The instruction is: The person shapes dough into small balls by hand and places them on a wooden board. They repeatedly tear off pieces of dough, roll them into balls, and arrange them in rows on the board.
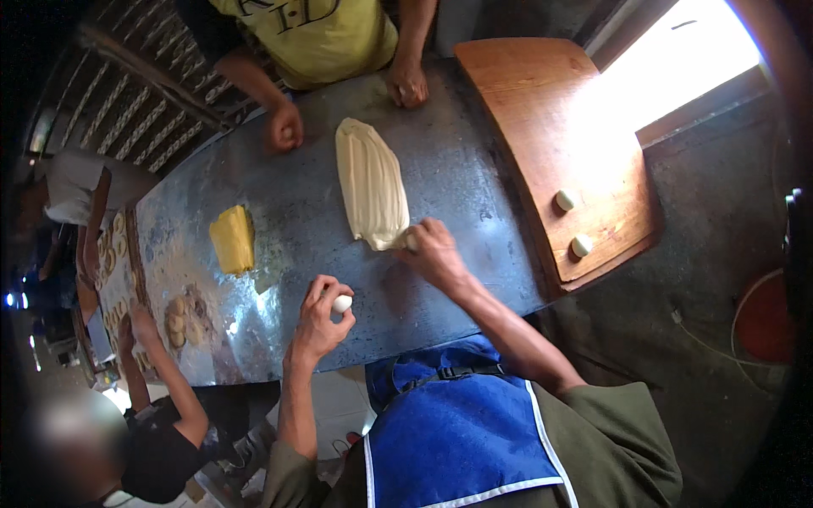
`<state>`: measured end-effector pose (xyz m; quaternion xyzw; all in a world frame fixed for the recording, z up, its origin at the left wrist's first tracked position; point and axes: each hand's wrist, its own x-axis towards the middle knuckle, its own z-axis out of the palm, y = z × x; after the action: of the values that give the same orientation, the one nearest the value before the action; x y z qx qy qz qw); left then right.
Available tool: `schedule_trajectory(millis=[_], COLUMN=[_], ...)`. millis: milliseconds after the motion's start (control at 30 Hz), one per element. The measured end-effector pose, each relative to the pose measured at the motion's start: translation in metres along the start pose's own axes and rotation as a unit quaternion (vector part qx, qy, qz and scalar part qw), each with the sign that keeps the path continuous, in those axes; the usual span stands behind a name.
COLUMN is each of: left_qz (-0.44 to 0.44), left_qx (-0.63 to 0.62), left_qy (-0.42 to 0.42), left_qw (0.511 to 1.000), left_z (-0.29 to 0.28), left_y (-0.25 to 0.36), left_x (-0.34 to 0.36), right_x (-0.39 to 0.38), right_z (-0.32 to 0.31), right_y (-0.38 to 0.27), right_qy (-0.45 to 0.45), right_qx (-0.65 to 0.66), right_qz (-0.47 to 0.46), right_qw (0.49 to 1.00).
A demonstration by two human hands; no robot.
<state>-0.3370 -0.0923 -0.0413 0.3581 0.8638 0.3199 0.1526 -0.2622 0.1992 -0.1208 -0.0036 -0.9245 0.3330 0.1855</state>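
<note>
A long pale piece of dough (373, 182) with lengthwise folds lies on the dark worktable (457, 169). At its near end my right hand (434, 254) is closed, with its fingers on a small pale bit of dough that touches the long piece. To the left of that, over the table's near edge, my left hand (318, 322) grips a small white dough ball (341, 303) between thumb and fingers. Two similar dough balls, one (565, 200) behind the other (581, 245), sit on a wooden board (542, 110) at the right.
Across the table stands a person in a yellow shirt (318, 42), hands (284, 127) on or over the tabletop. A yellow slab (232, 240) and several brownish dough lumps (178, 322) lie left. Another person's hands (144, 328) work by ring-shaped pieces (118, 239) at the far left.
</note>
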Motion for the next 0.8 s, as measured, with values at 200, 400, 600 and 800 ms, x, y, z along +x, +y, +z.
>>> schedule_trajectory(millis=[200, 400, 600, 800], left_qz=[-0.021, -0.152, -0.145, 0.068], left_qx=[-0.034, 0.038, 0.035, 0.049], left_qy=[0.125, 0.111, 0.294, 0.265], left_qw=[0.991, 0.981, 0.944, 0.96], left_z=[0.042, 0.07, 0.093, 0.095], left_y=[0.016, -0.022, -0.057, -0.032], left_x=[0.013, -0.038, -0.003, 0.004], right_x=[-0.032, -0.094, -0.054, -0.058], right_z=[-0.033, -0.084, -0.044, -0.019], right_y=[-0.068, -0.008, 0.04, 0.028], right_qy=[-0.333, -0.113, -0.104, -0.085], right_qx=[0.487, 0.232, -0.193, 0.038], right_qz=[-0.134, 0.106, 0.038, 0.006], right_qw=[0.796, 0.96, 0.975, 0.996])
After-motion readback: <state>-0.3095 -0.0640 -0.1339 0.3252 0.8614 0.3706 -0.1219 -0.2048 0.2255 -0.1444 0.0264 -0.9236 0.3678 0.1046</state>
